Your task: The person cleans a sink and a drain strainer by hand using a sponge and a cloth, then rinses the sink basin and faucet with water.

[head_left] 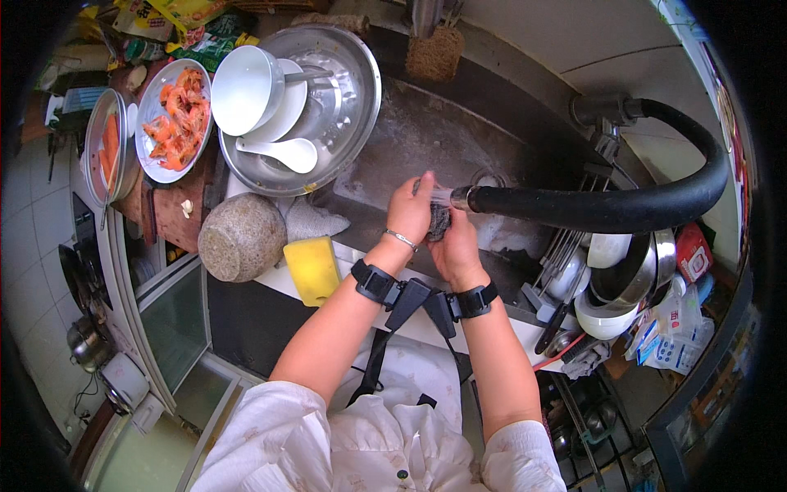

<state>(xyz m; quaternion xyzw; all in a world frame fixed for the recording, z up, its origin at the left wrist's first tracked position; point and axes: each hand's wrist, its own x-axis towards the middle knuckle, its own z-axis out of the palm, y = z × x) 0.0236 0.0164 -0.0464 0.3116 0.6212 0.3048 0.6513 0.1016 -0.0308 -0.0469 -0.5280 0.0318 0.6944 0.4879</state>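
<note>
Over the sink [393, 131], both hands are closed around a dark grey scouring pad [439, 223] with a rough, wiry texture. My left hand [408, 211] grips its left side, fingers curled over the top. From the lower right, my right hand [456, 252] holds the same pad. Water streams from the metal tip of a black flexible faucet hose [590, 209] onto the left fingers and the pad. The palms and part of the pad are hidden. A yellow sponge [312, 271] lies on the counter edge, left of my forearms.
A large metal basin [361, 102] with a white bowl [246, 90] and a white spoon [283, 152] stands at the sink's left. Beside it are a plate of shrimp [152, 146], a round stone [244, 238] and a grey cloth [316, 220]. A dish rack [566, 254] fills the right side.
</note>
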